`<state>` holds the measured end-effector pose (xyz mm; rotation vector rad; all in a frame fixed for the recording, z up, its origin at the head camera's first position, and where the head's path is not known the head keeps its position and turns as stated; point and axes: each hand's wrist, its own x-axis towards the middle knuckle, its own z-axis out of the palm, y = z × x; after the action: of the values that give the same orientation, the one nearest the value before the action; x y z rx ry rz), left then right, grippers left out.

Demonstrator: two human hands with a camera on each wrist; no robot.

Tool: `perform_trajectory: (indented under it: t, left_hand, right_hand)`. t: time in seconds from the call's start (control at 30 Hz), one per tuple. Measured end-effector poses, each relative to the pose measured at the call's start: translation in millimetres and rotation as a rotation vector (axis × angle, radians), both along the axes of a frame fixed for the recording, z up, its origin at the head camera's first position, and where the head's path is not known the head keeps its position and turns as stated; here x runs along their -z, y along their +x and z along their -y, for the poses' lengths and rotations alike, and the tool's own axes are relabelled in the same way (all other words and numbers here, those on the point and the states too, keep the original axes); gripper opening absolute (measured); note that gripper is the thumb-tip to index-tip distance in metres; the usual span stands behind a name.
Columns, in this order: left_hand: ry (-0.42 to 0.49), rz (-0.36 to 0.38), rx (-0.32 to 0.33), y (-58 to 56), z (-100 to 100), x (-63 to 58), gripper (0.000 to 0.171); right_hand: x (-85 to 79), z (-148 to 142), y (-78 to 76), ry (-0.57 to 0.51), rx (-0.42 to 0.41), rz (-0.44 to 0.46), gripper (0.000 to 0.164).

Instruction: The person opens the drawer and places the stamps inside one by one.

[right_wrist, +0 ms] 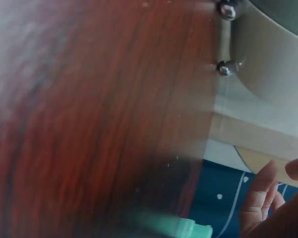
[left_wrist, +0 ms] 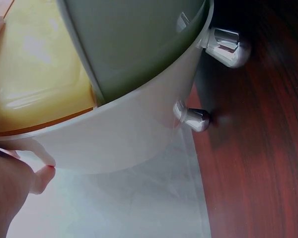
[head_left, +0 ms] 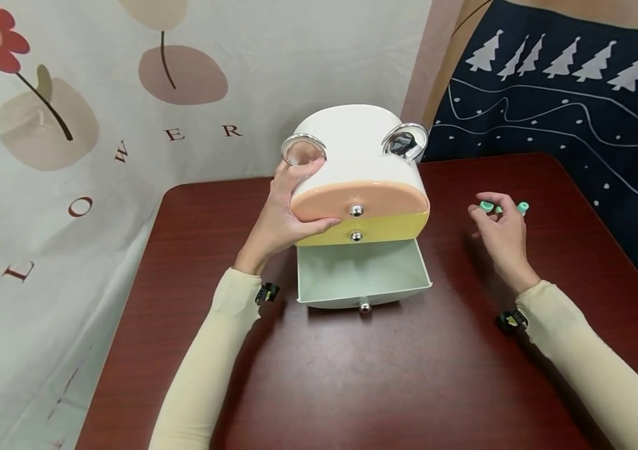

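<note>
A white rounded drawer box [head_left: 358, 137] stands on the table, with an orange top drawer [head_left: 324, 203] and a yellow middle drawer [head_left: 386, 227] closed. Its pale green bottom drawer [head_left: 362, 272] is pulled out, and the visible inside holds nothing. My left hand [head_left: 282, 209] grips the box's upper left side, thumb across the front, fingers near the left chrome ring [head_left: 304, 139]. To the right, my right hand [head_left: 503, 231] hovers with bent fingers [right_wrist: 258, 198] apart from the thumb. Small green pieces [head_left: 523, 208] show past and between those fingers, partly hidden.
The dark red-brown table [head_left: 347, 381] extends in front of the box. A white cloth printed with flowers [head_left: 127, 112] hangs behind and at left. A navy cloth with white trees [head_left: 555, 112] hangs at the right. Chrome feet [left_wrist: 193, 119] support the box.
</note>
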<state>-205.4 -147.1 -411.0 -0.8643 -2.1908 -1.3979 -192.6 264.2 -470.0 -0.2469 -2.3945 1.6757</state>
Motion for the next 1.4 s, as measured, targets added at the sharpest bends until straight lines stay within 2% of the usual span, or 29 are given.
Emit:
perform_trajectory:
  t: [0.2,0.5,0.73,0.9,1.0,1.4]
  left_hand:
    - [0.002,-0.003,-0.014,1.8,-1.1,-2.0,0.094]
    - [-0.005,-0.03,-0.014,0.6,-1.9,0.2,0.094]
    - [-0.007,-0.022,-0.026,1.9,-2.0,0.2,0.096]
    - [-0.016,-0.03,-0.024,1.9,-1.0,-0.8,0.097]
    - [-0.012,-0.022,-0.03,2.2,-0.7,-1.1,0.098]
    - [-0.004,-0.023,-0.024,3.1,-2.8,-2.4,0.095]
  right_hand:
    - [1.8,-8.9,-8.1,0.137,0.014,0.027,0.051]
    - [-1.2,-22.8,-22.0,0.214,0.002,0.099,0.057]
    - [-3.6,-33.7,-26.1,0.37,-0.032,0.092,0.061]
    - [-2.8,-39.9,-30.5,0.453,-0.08,0.094,0.056]
    - [-1.6,-41.4,-34.1,0.463,-0.114,0.098,0.048]
    - [1.4,-44.4,-35.7,0.474,-0.147,0.072,0.026]
